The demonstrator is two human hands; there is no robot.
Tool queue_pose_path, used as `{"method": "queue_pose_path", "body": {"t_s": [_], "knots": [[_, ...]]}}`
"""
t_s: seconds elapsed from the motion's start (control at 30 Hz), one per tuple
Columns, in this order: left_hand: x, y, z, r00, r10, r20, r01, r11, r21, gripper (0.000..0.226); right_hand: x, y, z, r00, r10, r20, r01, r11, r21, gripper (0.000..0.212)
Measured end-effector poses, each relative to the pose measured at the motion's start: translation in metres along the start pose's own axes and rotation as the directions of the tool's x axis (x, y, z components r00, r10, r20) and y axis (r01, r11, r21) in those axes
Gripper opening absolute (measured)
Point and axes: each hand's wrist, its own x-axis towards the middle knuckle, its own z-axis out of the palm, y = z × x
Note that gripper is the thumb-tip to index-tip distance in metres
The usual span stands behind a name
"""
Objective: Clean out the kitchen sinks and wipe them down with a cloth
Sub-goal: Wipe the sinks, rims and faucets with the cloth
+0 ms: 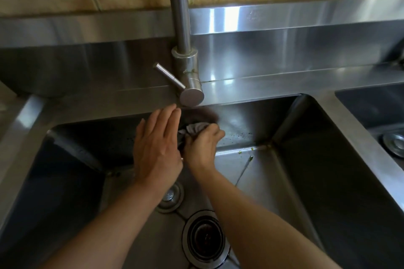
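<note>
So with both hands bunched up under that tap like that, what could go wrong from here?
The right hand grips only a small wad of grey cloth, so it may pass over the dark specks on the sink's back wall. The left hand, held flat beside it, sits just below the tap's lever and could knock it. Loosened bits may wash into the open drain.

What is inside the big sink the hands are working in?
The sink holds a drain strainer, a smaller round fitting partly under the left forearm, and dark specks. The hands hide the wall behind them.
</note>
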Motion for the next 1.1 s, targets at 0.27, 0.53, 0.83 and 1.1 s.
{"method": "queue_pose_path", "body": {"t_s": [0.27, 0.53, 0.83, 1.1], "knots": [[-0.003, 0.001, 0.004, 1.000, -0.001, 0.000, 0.001, 1.000, -0.001, 0.085, 0.067, 0.060, -0.102, 0.968, 0.115, -0.225, -0.159, 0.970, -0.186, 0.037], [-0.004, 0.002, 0.007, 1.000, -0.004, -0.008, 0.004, 1.000, 0.001, 0.085, 0.028, 0.035, -0.038, 0.971, 0.240, -0.019, -0.238, 0.968, 0.081, 0.051], [-0.004, 0.002, 0.013, 0.999, -0.002, -0.054, 0.004, 1.000, 0.025, 0.086, 0.034, 0.047, -0.035, 0.971, 0.235, 0.034, -0.237, 0.955, 0.178, 0.022], [-0.003, 0.004, 0.017, 0.998, 0.002, -0.069, 0.000, 0.999, 0.034, 0.088, 0.082, 0.096, -0.103, 0.911, 0.342, -0.233, -0.369, 0.926, -0.083, 0.050]]}}
